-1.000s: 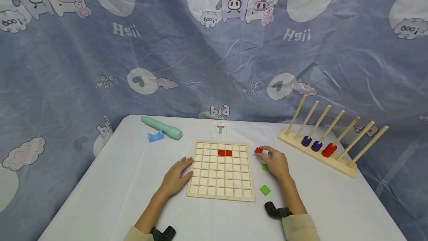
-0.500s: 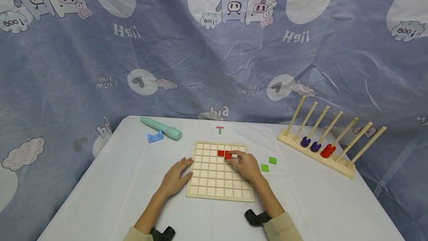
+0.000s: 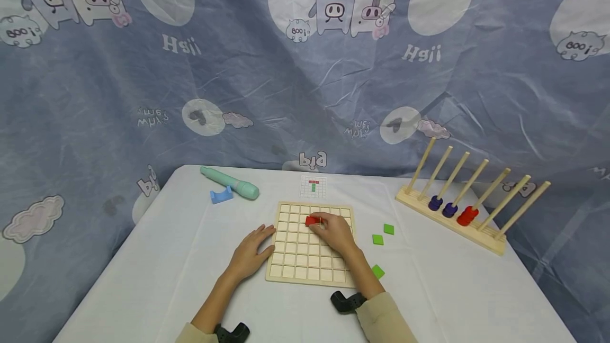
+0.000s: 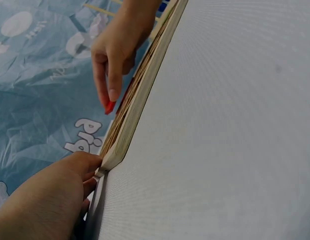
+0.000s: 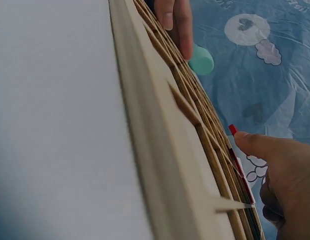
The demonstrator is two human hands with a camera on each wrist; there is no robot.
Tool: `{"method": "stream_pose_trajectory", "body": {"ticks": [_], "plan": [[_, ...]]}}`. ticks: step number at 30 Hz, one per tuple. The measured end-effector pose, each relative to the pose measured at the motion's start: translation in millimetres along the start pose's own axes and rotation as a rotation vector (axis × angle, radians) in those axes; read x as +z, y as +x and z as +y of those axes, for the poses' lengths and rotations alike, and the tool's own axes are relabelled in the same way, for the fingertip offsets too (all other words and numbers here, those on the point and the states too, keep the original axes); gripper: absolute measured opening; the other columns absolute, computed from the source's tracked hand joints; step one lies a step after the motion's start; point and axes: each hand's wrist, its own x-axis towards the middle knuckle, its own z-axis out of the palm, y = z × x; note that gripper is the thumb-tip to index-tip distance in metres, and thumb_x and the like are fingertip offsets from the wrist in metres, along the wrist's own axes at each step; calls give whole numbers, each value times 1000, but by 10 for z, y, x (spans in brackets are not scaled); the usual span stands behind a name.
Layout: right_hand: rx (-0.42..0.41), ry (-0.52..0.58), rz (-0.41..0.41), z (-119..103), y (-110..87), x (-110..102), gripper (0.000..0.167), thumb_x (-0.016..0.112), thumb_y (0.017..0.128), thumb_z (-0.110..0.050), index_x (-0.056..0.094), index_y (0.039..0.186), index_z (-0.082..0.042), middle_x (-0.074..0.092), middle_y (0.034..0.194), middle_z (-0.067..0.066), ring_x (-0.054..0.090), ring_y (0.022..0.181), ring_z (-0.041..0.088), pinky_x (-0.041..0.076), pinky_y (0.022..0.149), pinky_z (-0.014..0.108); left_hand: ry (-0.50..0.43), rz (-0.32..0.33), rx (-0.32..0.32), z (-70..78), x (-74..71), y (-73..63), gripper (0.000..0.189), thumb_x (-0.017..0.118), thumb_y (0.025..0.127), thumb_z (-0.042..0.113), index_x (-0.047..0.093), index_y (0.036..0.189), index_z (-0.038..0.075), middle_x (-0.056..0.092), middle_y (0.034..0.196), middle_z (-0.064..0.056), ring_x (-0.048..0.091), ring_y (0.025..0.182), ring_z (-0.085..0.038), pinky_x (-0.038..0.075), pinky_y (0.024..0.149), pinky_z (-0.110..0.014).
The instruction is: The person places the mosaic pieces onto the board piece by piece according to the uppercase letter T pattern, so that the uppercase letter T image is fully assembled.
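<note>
My right hand (image 3: pixel 334 233) is over the upper part of the wooden grid board (image 3: pixel 297 261), pinching a small red square tile (image 4: pixel 110 107) between thumb and fingers. In the right wrist view, that tile sticks up past the thumb, above red tiles (image 5: pixel 248 186) lying in the board's cells. From the head view, the hand covers most of those placed tiles. My left hand (image 3: pixel 251 250) rests at the board's left edge with fingers extended and spread, thumb and fingertips touching the frame.
Several green tiles (image 3: pixel 378 240) lie right of the board. A small printed grid card (image 3: pixel 313 187) is behind it. At back left are a green stick-like object (image 3: pixel 231 181) and a blue cradle-shaped piece (image 3: pixel 221 195). A wooden peg rack with rings (image 3: pixel 450 221) stands at the right.
The right hand has carried the red tile left from beside the board to above its upper cells. The left hand has stayed at the board's edge.
</note>
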Motion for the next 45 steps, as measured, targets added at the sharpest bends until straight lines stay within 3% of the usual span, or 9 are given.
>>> {"method": "stream_pose_trajectory", "body": {"ticks": [8, 15, 23, 30, 33, 40, 45], "plan": [[-34, 0, 1, -23, 156, 46, 32, 71, 81, -30, 69, 109, -14, 46, 50, -6, 32, 49, 10, 26, 42, 23, 1, 4, 2, 9, -9, 14, 45, 59, 90, 29, 52, 132, 14, 48, 136, 0, 35, 131, -24, 27, 107, -46], [3, -8, -52, -35, 199, 74, 32, 69, 83, -32, 69, 110, -16, 34, 47, -6, 25, 47, 9, 22, 42, 23, -13, -2, 9, 17, -10, 5, 45, 59, 91, 28, 52, 132, 13, 48, 136, -2, 35, 131, -26, 28, 106, -49], [27, -16, -74, -51, 210, 77, 31, 71, 81, -31, 70, 108, -16, 35, 47, -5, 24, 47, 9, 21, 44, 23, 1, -8, 6, 1, 1, 9, 45, 58, 91, 30, 51, 132, 14, 47, 137, 1, 34, 132, -22, 26, 108, -44], [32, -21, -85, -71, 205, 69, 32, 71, 81, -31, 69, 109, -16, 52, 56, -1, 41, 55, 11, 33, 50, 25, -3, -6, 3, -6, 4, 4, 45, 58, 91, 30, 51, 132, 14, 48, 136, 1, 34, 132, -22, 25, 109, -42], [35, -22, -93, -63, 206, 72, 32, 71, 82, -31, 69, 110, -16, 51, 55, 0, 43, 56, 12, 34, 50, 25, -7, -6, 2, -7, 6, 4, 45, 59, 91, 29, 52, 132, 13, 48, 136, 1, 34, 132, -22, 25, 109, -42], [35, -17, -86, -39, 200, 82, 34, 70, 82, -31, 68, 111, -15, 35, 47, -5, 22, 49, 11, 22, 46, 25, -2, -5, 7, -12, 16, 12, 44, 58, 91, 29, 52, 132, 13, 48, 136, 1, 34, 132, -22, 25, 109, -41], [36, 10, -42, -20, 153, 64, 32, 71, 81, -31, 69, 109, -14, 32, 46, -7, 21, 49, 10, 20, 43, 24, 2, 1, 12, -11, 14, 10, 44, 59, 91, 29, 52, 132, 13, 48, 136, 1, 34, 131, -22, 25, 109, -41]]}}
